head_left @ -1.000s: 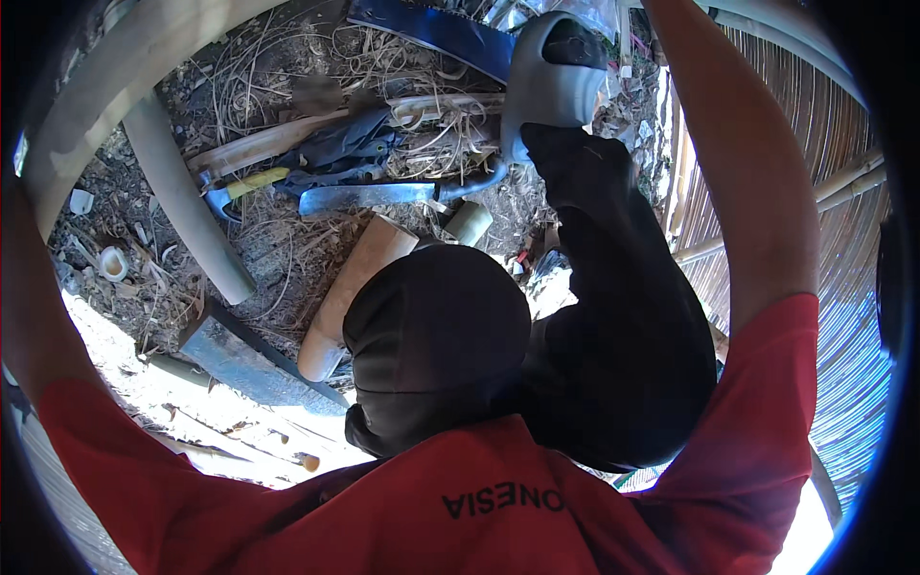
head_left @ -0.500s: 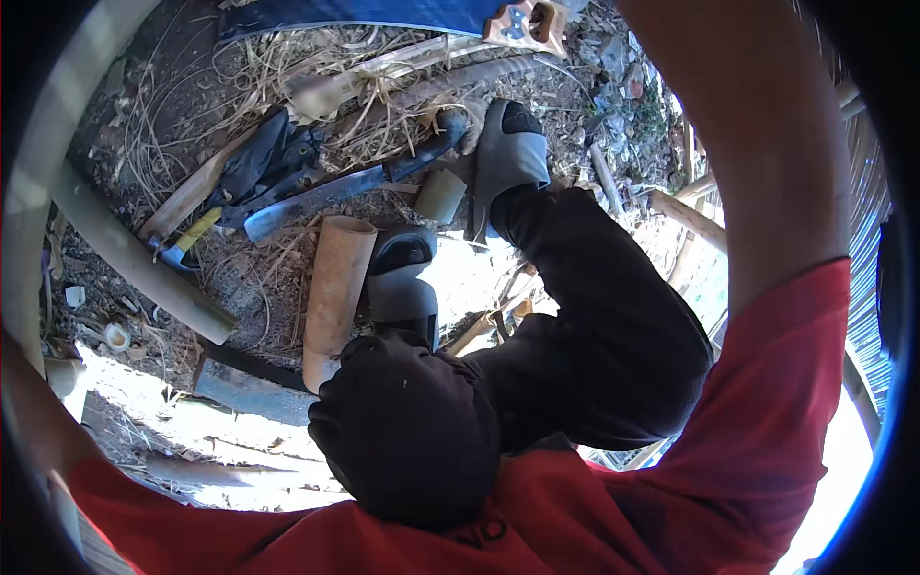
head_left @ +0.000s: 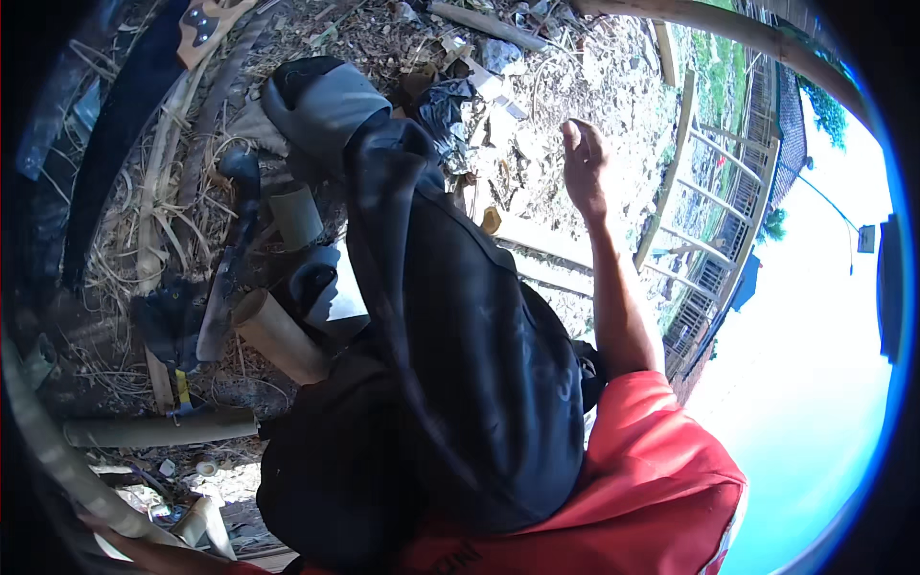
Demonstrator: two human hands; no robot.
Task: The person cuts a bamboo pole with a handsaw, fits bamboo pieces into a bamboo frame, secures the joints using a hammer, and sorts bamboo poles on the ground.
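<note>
My right hand [head_left: 586,168] is raised over the littered ground to the right, away from the tools. Its fingers look loosely apart, and I see nothing in it. From my left arm only the forearm [head_left: 153,554] shows at the lower left edge; the hand is out of sight. On the ground to the left lie a machete [head_left: 217,302] with a dark handle, a handsaw [head_left: 203,31] with a wooden grip, and a yellow-handled hammer [head_left: 182,388] beside a crumpled black thing [head_left: 172,321]. A bamboo tube [head_left: 280,335] stands near my sandal, with a shorter bamboo piece [head_left: 295,217] farther off.
A bamboo pole [head_left: 163,428] lies at the lower left, and a curved pole [head_left: 48,450] runs along the left rim. Plant fibres and shavings cover the ground. At the right stands a bamboo fence [head_left: 714,201]; another pole [head_left: 709,24] crosses the top.
The view has swung to the right, bringing the fence and sky in. My right arm, stretched toward the top edge before, is now lower with its hand visible. The tools have shifted left in the picture.
</note>
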